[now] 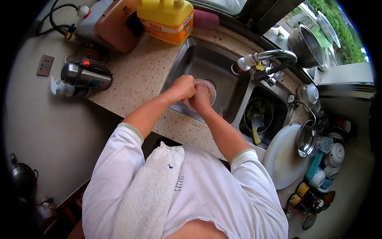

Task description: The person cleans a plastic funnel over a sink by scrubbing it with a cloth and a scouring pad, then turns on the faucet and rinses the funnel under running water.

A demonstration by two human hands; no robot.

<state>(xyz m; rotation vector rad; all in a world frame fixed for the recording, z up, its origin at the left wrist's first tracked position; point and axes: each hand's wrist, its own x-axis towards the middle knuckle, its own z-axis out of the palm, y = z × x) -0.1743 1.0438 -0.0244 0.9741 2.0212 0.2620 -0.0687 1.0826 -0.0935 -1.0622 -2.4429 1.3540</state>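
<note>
Over the large left basin of the steel sink [234, 65], a round clear bowl [212, 88] is between my hands. My left hand [184, 87] is closed at the bowl's left side, its fingers curled on or near the rim. My right hand [200, 97] reaches down into the bowl, and its fingertips are hidden, so what it holds inside cannot be made out. The chrome faucet [281, 55] curves over the sink to the right of the hands. No running water is visible.
The right basin holds a dark pot [267, 109] with greens and a green-handled utensil [256, 136]. A yellow jug [167, 20] stands behind the sink's left corner. A large pale board [283, 163], a steel ladle [307, 139] and stacked bowls [336, 154] are at the right; a steel flask [89, 75] is left.
</note>
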